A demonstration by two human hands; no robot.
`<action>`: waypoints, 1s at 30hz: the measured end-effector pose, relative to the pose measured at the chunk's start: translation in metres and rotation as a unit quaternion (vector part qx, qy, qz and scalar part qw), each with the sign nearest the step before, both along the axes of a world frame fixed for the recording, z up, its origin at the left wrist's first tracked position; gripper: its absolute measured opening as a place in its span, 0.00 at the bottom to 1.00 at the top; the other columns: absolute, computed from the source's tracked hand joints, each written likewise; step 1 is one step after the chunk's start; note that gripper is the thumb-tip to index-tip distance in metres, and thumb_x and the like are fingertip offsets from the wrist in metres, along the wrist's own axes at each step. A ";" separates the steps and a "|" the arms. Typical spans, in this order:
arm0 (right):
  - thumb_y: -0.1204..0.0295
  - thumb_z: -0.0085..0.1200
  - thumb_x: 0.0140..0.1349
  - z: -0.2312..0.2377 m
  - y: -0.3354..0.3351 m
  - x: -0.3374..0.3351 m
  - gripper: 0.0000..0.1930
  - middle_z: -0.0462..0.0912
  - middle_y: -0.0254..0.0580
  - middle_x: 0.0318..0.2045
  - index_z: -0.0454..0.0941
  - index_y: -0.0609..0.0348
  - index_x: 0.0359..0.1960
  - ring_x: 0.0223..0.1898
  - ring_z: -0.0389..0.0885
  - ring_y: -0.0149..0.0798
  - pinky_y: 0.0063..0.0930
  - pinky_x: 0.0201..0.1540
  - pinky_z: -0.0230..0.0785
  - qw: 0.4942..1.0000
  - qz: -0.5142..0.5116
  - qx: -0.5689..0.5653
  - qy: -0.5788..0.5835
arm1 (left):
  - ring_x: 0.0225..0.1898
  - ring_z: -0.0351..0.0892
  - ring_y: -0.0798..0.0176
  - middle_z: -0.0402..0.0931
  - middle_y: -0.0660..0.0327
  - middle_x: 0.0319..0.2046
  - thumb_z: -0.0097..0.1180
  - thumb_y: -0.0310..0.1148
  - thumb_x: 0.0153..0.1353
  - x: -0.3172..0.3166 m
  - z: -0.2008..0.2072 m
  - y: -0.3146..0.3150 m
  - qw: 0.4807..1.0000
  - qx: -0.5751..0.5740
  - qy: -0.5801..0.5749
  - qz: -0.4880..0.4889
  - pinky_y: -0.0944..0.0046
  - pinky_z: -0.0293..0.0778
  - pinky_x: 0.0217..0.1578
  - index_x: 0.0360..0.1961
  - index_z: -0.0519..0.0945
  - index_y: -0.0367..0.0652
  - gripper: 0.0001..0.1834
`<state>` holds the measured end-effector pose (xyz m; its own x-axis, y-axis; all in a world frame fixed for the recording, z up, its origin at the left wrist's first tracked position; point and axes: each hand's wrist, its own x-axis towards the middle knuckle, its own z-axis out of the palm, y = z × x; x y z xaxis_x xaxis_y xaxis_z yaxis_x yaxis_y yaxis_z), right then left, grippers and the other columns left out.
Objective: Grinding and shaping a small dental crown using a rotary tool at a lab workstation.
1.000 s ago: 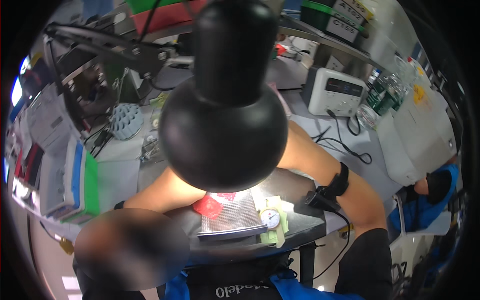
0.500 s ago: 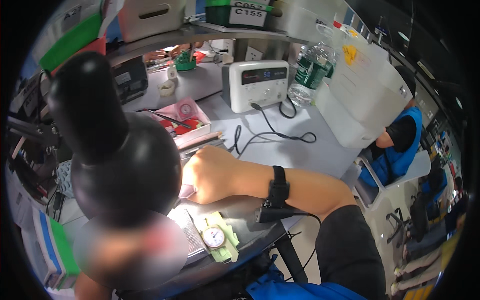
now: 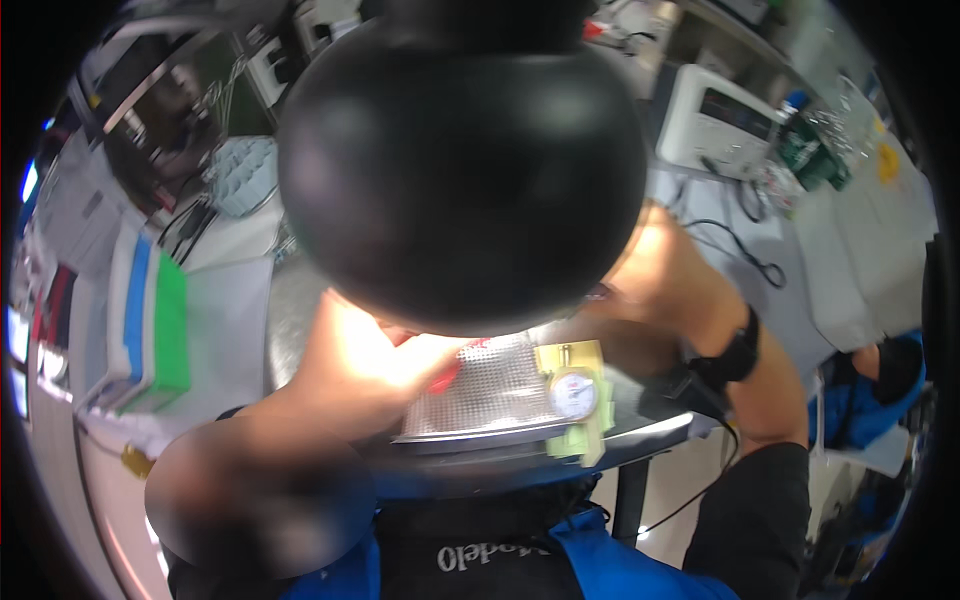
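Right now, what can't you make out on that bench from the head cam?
- Right hand: hidden behind the black lamp head.
- Left hand: washed out by glare, grip unreadable.
- Red item on the perforated tray: mostly covered, kind unclear.
- Dial gauge: reading too small.

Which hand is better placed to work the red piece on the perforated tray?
Left, probably. The left hand lies right beside the red piece on the perforated tray. The right hand is hidden behind the black lamp head; only its forearm shows.
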<state>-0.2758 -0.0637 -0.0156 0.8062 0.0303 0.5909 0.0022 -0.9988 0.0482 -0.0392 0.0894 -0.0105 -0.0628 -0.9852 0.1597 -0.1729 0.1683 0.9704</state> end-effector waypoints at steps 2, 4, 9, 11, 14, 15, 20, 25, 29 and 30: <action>0.64 0.68 0.46 0.004 0.005 -0.002 0.13 0.81 0.35 0.23 0.79 0.54 0.30 0.23 0.81 0.40 0.33 0.26 0.71 1.000 0.000 -0.026 -0.009 | 0.41 0.84 0.65 0.85 0.56 0.39 0.63 0.22 0.60 -0.003 0.006 0.006 0.992 0.043 0.106 -0.050 0.66 0.78 0.46 0.44 0.84 0.32 0.10; 0.62 0.70 0.43 0.007 0.012 -0.004 0.15 0.81 0.35 0.23 0.78 0.54 0.28 0.22 0.80 0.40 0.31 0.25 0.68 0.999 -0.008 -0.042 0.003 | 0.37 0.84 0.70 0.86 0.53 0.40 0.64 0.22 0.61 -0.002 0.008 0.008 0.993 0.074 0.065 -0.061 0.70 0.80 0.40 0.46 0.84 0.30 0.12; 0.61 0.72 0.41 0.010 0.028 -0.008 0.18 0.81 0.36 0.24 0.78 0.55 0.28 0.23 0.80 0.39 0.30 0.26 0.67 0.999 0.007 0.032 0.006 | 0.45 0.85 0.64 0.86 0.52 0.41 0.68 0.20 0.55 0.002 0.005 0.007 0.985 0.056 0.121 -0.113 0.64 0.79 0.50 0.41 0.87 0.32 0.11; 0.61 0.73 0.41 0.009 0.032 -0.008 0.18 0.81 0.36 0.25 0.78 0.55 0.28 0.23 0.80 0.39 0.30 0.26 0.68 0.999 0.009 0.053 0.006 | 0.46 0.85 0.63 0.86 0.52 0.43 0.72 0.19 0.49 0.000 0.002 0.006 0.974 0.050 0.173 -0.139 0.63 0.79 0.50 0.39 0.87 0.32 0.14; 0.61 0.74 0.40 0.010 0.035 -0.007 0.19 0.82 0.37 0.26 0.79 0.56 0.29 0.24 0.81 0.39 0.29 0.27 0.68 0.997 0.009 0.074 0.002 | 0.46 0.85 0.62 0.85 0.51 0.44 0.72 0.19 0.49 -0.002 0.000 0.006 0.982 0.004 0.135 -0.133 0.64 0.79 0.50 0.41 0.87 0.33 0.15; 0.60 0.74 0.40 0.010 0.037 -0.007 0.20 0.82 0.38 0.26 0.79 0.57 0.29 0.25 0.81 0.39 0.29 0.28 0.69 0.997 0.008 0.078 0.002 | 0.46 0.84 0.61 0.85 0.51 0.45 0.72 0.19 0.49 -0.001 0.001 0.007 0.982 0.011 0.136 -0.132 0.64 0.79 0.50 0.41 0.87 0.32 0.15; 0.60 0.75 0.39 0.014 0.040 -0.004 0.21 0.83 0.39 0.28 0.79 0.58 0.30 0.26 0.81 0.39 0.29 0.29 0.70 0.995 0.006 0.097 -0.004 | 0.46 0.84 0.62 0.84 0.50 0.46 0.73 0.20 0.48 0.001 0.002 0.007 0.977 0.014 0.159 -0.139 0.65 0.79 0.49 0.40 0.87 0.32 0.16; 0.59 0.77 0.38 0.017 0.044 -0.006 0.23 0.83 0.40 0.29 0.80 0.60 0.31 0.28 0.82 0.39 0.28 0.30 0.71 0.997 -0.006 0.077 -0.031 | 0.44 0.85 0.63 0.85 0.50 0.43 0.74 0.20 0.46 0.000 0.000 0.008 0.968 -0.042 0.183 -0.167 0.65 0.79 0.49 0.39 0.87 0.32 0.16; 0.66 0.77 0.41 0.020 0.048 -0.010 0.21 0.85 0.44 0.35 0.82 0.62 0.34 0.34 0.84 0.40 0.30 0.37 0.73 0.985 -0.004 0.170 0.010 | 0.43 0.85 0.63 0.86 0.51 0.40 0.74 0.21 0.48 -0.001 -0.001 0.009 0.969 -0.008 0.183 -0.164 0.65 0.78 0.48 0.38 0.87 0.31 0.15; 0.66 0.77 0.41 0.021 0.049 -0.010 0.21 0.85 0.45 0.35 0.82 0.62 0.35 0.34 0.84 0.40 0.30 0.37 0.73 0.987 -0.008 0.157 0.011 | 0.43 0.85 0.63 0.86 0.51 0.40 0.74 0.22 0.49 -0.002 -0.002 0.009 0.968 -0.016 0.189 -0.166 0.65 0.78 0.48 0.39 0.87 0.31 0.15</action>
<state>-0.2862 -0.0146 0.0050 0.8181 -0.1653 0.5508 -0.0170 -0.9643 -0.2643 -0.0413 0.0982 -0.0126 -0.3054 -0.9152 0.2631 0.2621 0.1848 0.9472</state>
